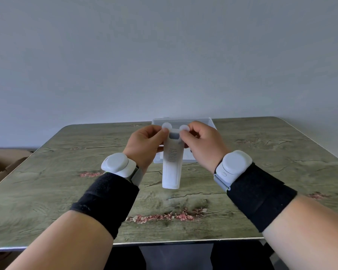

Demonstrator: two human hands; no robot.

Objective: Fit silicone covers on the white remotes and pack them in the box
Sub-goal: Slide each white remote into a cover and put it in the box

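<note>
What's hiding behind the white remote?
A clear box sits on the table behind the remote. The left hand, right hand and remote cover most of it, so its contents cannot be seen.

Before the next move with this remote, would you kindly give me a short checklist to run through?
1. Left hand pinches the top of the silicone cover: ok.
2. Right hand pinches the opposite side: ok.
3. Silicone cover pulled fully over the remote: cannot tell.
4. Clear box stands on the table behind the hands: ok.
5. Free room inside the clear box: cannot tell, the hands hide it.
</note>
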